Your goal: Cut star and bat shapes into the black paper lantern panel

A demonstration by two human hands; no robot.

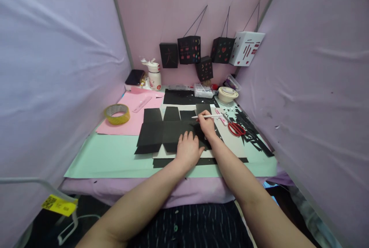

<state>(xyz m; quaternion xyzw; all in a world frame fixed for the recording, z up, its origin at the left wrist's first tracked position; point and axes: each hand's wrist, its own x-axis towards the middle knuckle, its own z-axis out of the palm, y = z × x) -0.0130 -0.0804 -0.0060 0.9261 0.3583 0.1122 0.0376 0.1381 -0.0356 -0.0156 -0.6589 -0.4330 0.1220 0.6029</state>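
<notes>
A black paper box cutout (150,132) with several flaps lies flat on white sheets over the table. My left hand (188,148) rests open on it, fingers spread and palm down. My right hand (206,123) is closed around a slim white pen (212,116), whose pointed end faces left above the upper flaps. Whether that tip touches the paper I cannot tell. Just right of this hand lie a pink-and-white cutter (221,118) and red-handled scissors (236,128). More black paper (161,162) shows under the white sheet near the front.
Yellow tape (117,114) and a ruler (142,104) lie on pink paper (109,129) at left. Black scraps (253,132) cover the right side. Behind are a bottle (155,75), a marker box (203,90) and tape rolls (227,95). Decorated paper lanterns (189,50) hang at the back wall.
</notes>
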